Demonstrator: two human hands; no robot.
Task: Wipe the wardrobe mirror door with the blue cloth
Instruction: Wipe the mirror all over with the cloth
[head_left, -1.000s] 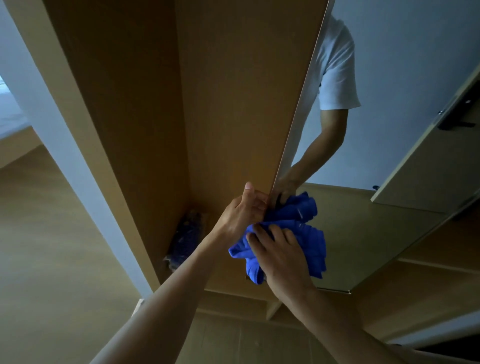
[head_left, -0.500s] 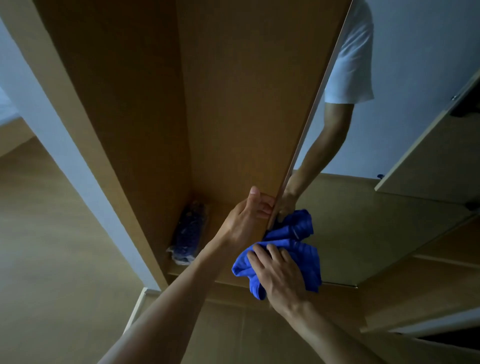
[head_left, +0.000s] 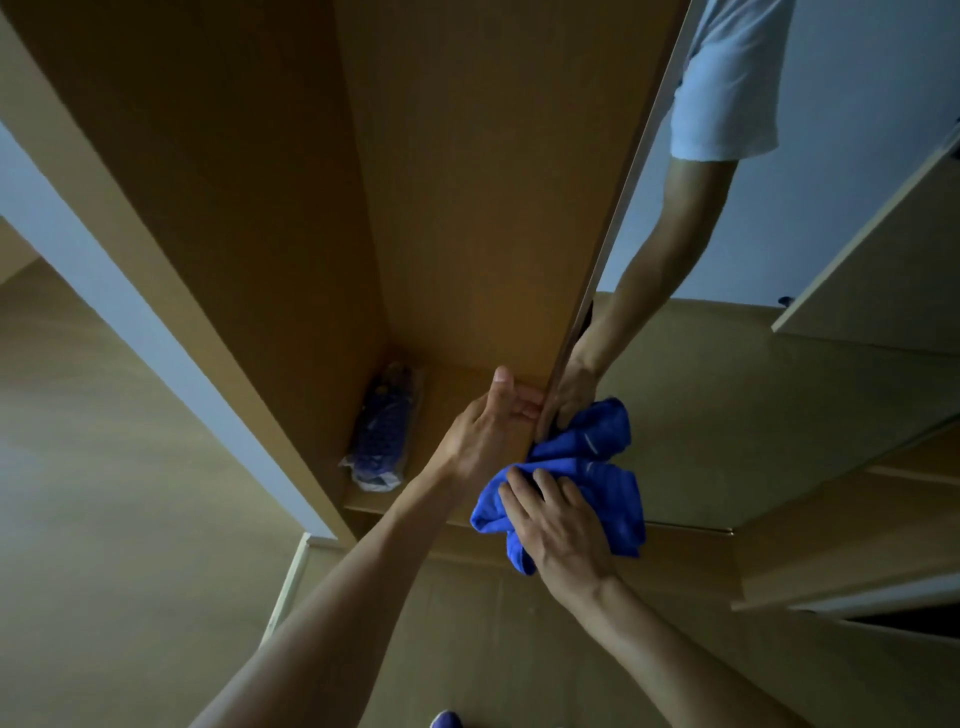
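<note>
Fingers of the left hand (head_left: 485, 423) grip the mirror door (head_left: 727, 426) edge, steadying it; at five o'clock, the right hand (head_left: 558, 527) presses the blue cloth (head_left: 610, 486) flat-fingered.

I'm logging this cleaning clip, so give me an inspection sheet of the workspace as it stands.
Surface: mirror door, swung open, reflecting the person's arm and the cloth; smears too dim to judge.
Job's things: blue cloth, bunched, against the lower glass near the door's edge.
Clutter: wrapped bundle lying inside the wardrobe.
Grips: left hand holds the door's edge; right hand presses the cloth on the glass.
Cables: nothing seen.
Surroundings: floor of pale wood, dim light.
</note>
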